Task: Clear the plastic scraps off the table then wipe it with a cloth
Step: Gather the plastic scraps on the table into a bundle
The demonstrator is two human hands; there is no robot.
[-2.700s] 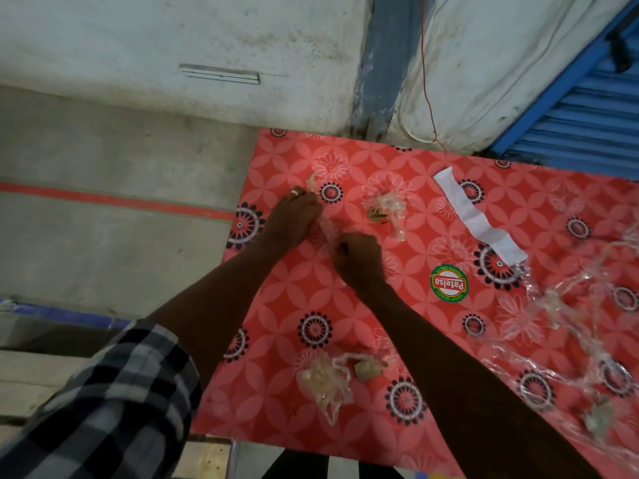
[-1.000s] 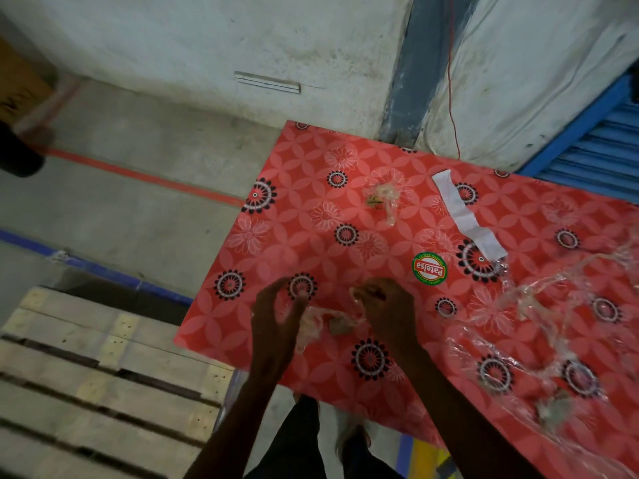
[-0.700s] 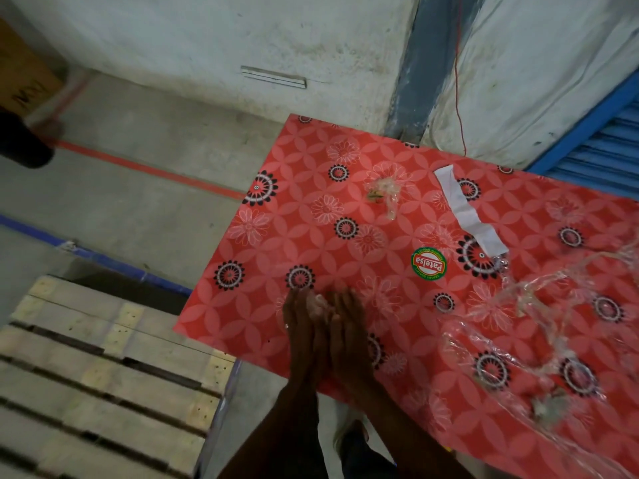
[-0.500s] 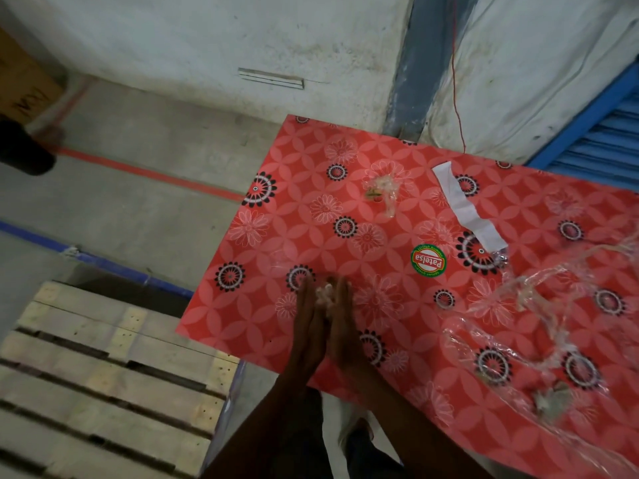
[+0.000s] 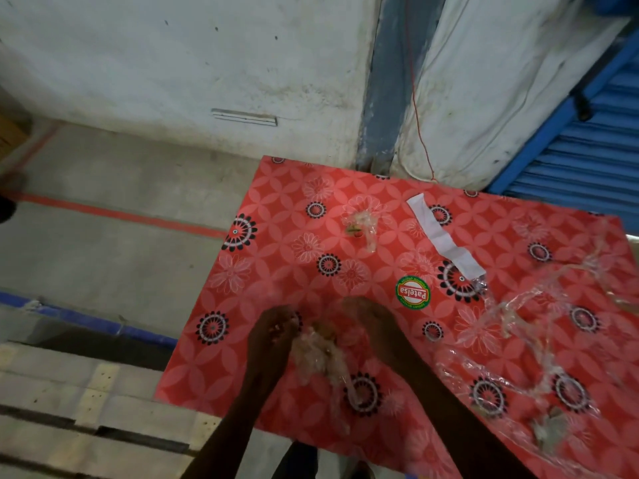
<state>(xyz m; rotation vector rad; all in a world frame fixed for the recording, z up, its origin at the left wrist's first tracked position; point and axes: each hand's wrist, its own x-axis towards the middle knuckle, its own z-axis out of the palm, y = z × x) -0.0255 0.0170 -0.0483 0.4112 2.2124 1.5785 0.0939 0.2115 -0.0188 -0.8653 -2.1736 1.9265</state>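
Observation:
A red flower-patterned table [image 5: 276,271] fills the middle and right of the head view. Near its front edge, my left hand [image 5: 273,331] and my right hand [image 5: 371,318] hold a crumpled bundle of clear plastic scraps [image 5: 321,354] between them; the bundle hangs down, blurred. A small plastic scrap [image 5: 361,224] lies at the far side. A large sheet of clear plastic film [image 5: 536,340] is spread over the right part of the table. No cloth is in view.
A white paper strip [image 5: 442,236] and a round green sticker [image 5: 413,292] lie on the table. A wooden pallet [image 5: 86,392] sits on the floor at left. A wall [image 5: 173,63] and a blue shutter [image 5: 587,157] stand behind.
My hands were pressed together on the scraps half a second ago. They have parted, and the plastic bundle now hangs loose between them.

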